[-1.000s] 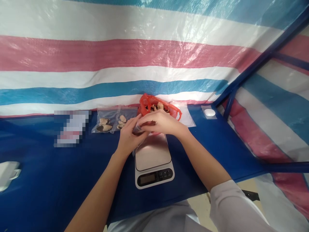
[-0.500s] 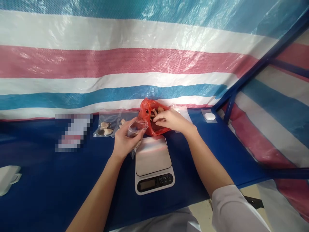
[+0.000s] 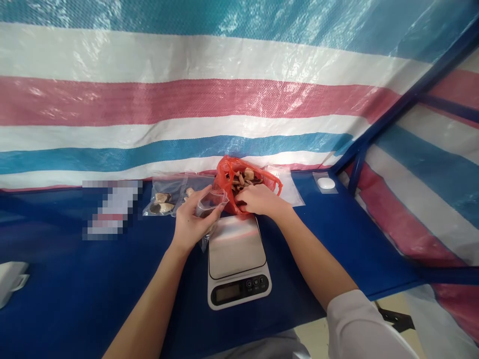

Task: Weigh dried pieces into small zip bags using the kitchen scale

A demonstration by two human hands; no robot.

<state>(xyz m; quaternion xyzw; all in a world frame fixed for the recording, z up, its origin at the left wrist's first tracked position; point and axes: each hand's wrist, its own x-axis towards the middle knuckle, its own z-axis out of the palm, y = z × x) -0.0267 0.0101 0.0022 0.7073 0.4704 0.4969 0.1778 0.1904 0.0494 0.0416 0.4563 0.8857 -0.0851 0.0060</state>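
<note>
My left hand (image 3: 192,214) is closed on a clear plastic zip bag (image 3: 211,202), thumb and fingers keeping its mouth spread. My right hand (image 3: 258,200) reaches into the front of an open red plastic bag (image 3: 224,174); its fingers are curled and the tips are partly hidden. Inside the red bag lie several dried brown and pale pieces (image 3: 249,174), resembling dried mushrooms. Just below both hands sits a kitchen scale (image 3: 237,249) with a steel plate and a dark display. The lower part of the zip bag hangs beside the scale's upper left edge.
Two clear bags stand left of my hands: one (image 3: 160,203) with pale and dark pieces, another (image 3: 189,187) partly covered. A white sheet (image 3: 294,192) and a white oval object (image 3: 326,183) lie right. A white case (image 3: 11,279) is at far left. Striped sheeting (image 3: 187,99) hangs behind.
My right hand has moved down and slightly left, lower into the red bag, uncovering more of the dried pieces. My left hand keeps its hold on the zip bag.
</note>
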